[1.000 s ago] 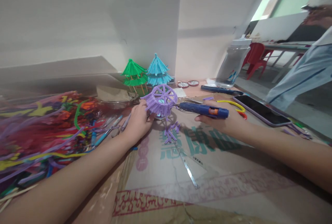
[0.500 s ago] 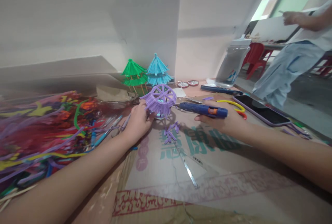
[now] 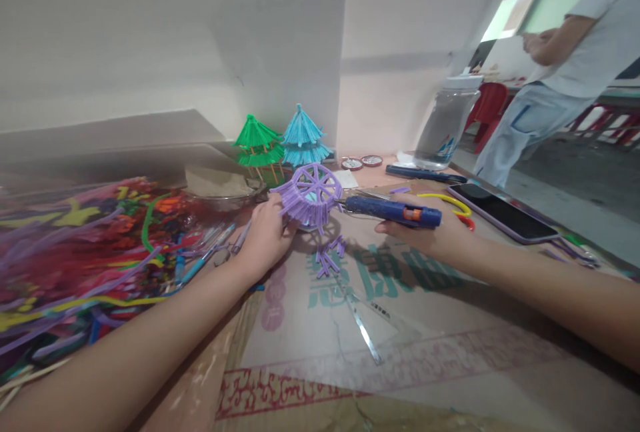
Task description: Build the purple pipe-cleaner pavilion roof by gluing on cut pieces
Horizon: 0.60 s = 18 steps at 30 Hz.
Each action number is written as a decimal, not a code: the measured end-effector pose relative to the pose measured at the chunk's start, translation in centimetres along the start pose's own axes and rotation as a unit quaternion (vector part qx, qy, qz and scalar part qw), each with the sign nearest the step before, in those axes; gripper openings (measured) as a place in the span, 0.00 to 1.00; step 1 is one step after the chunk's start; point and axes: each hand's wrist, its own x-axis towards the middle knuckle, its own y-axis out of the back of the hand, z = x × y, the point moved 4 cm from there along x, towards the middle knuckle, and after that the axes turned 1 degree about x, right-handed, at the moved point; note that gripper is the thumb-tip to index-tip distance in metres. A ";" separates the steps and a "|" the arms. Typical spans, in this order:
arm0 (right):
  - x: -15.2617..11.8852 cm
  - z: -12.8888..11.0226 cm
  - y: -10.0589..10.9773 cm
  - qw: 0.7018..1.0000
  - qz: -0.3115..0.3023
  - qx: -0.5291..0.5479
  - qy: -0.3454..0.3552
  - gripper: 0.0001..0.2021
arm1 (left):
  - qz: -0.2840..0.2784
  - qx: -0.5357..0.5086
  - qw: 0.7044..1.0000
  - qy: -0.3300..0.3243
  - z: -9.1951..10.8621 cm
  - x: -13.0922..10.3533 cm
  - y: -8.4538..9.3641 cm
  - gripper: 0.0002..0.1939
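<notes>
My left hand (image 3: 264,235) grips a purple pipe-cleaner dome (image 3: 310,197) with wheel-like spokes, tilted just above the cardboard sheet (image 3: 400,345). A blue glue gun (image 3: 395,212) lies in my right hand (image 3: 430,232), its metal nozzle touching the dome's right side. Several short purple pipe-cleaner pieces (image 3: 329,255) lie on the cardboard just below the dome.
A heap of coloured pipe cleaners (image 3: 75,252) fills the left. Green (image 3: 257,142) and blue (image 3: 303,137) pipe-cleaner pagodas stand at the back by a white partition. A clear ruler (image 3: 365,325), a phone (image 3: 503,213), a plastic jar (image 3: 447,129) and a standing person (image 3: 560,85) are to the right.
My hands, the dome and the glue gun have hardly moved. The person at the far right has walked further right and straightened up.
</notes>
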 end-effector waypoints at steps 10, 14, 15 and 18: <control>-0.2 0.1 0.0 1.000 0.013 0.017 0.004 0.19 | 0.014 0.019 1.000 -0.013 0.1 -0.2 0.1 0.19; -0.3 -0.1 0.0 0.999 0.008 0.031 0.020 0.18 | 0.018 0.018 0.999 -0.019 0.2 -0.2 0.0 0.20; -0.3 0.0 0.0 0.999 0.008 0.028 0.019 0.17 | 0.017 0.017 1.000 -0.016 0.2 -0.2 0.1 0.20; -0.3 0.1 -0.1 1.000 0.009 0.012 0.012 0.17 | 0.005 0.008 1.000 -0.002 0.2 -0.1 0.1 0.20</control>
